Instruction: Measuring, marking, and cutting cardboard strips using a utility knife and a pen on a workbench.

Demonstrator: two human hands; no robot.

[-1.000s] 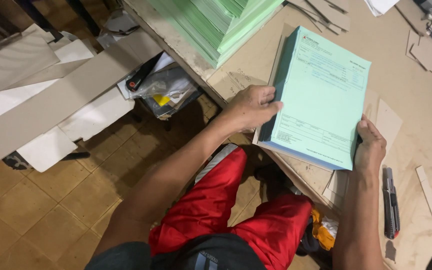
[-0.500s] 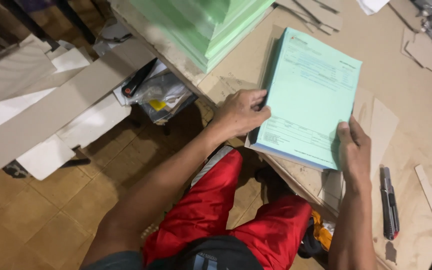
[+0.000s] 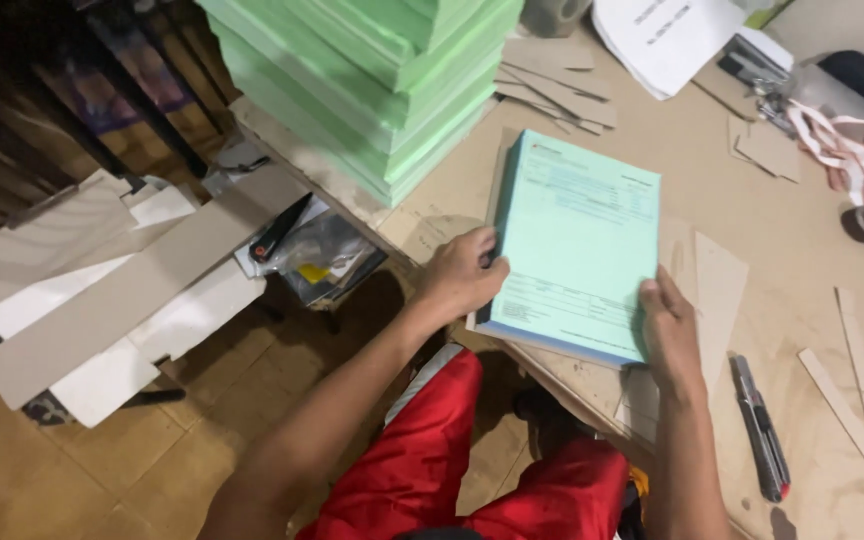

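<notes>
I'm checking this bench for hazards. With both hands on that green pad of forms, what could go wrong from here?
1. The pad sits near the table edge, with its near corner over it; it could slide off toward the lap if the left hand or right hand lets go.
2. The utility knife lies close to the right forearm; a sweep could knock it or catch the arm.
3. The tall green stack nearby looks unevenly piled and might slip.
</notes>
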